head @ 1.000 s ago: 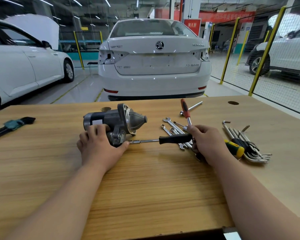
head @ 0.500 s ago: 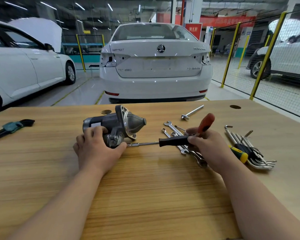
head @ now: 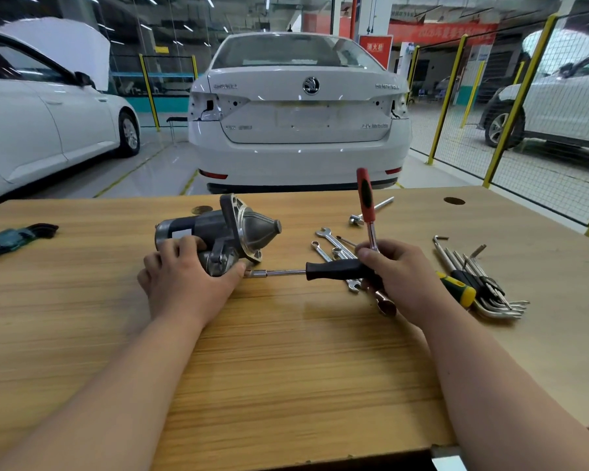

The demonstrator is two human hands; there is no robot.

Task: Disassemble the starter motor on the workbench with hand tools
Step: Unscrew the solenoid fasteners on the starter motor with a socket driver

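The grey starter motor (head: pixel 225 232) lies on its side on the wooden workbench (head: pixel 286 351), its cone-shaped nose pointing right. My left hand (head: pixel 184 280) grips the motor's near side, thumb by the small solenoid end. A black-handled nut driver (head: pixel 334 269) lies level, its socket tip against the motor's lower right. My right hand (head: pixel 398 277) grips that black handle together with a red-handled ratchet (head: pixel 366 198), whose red handle stands nearly upright above my fingers.
Several combination wrenches (head: pixel 330 246) lie behind my right hand. A yellow-green screwdriver (head: pixel 456 290) and a bunch of hex keys (head: pixel 483 287) sit to the right. An extension bar (head: pixel 371 210) lies farther back. A black and teal tool (head: pixel 14 237) rests at the left edge.
The red ratchet handle swung from leaning back-left, over to the right, then up to nearly vertical. My left hand and the motor stayed put; the camera view shifted a little.
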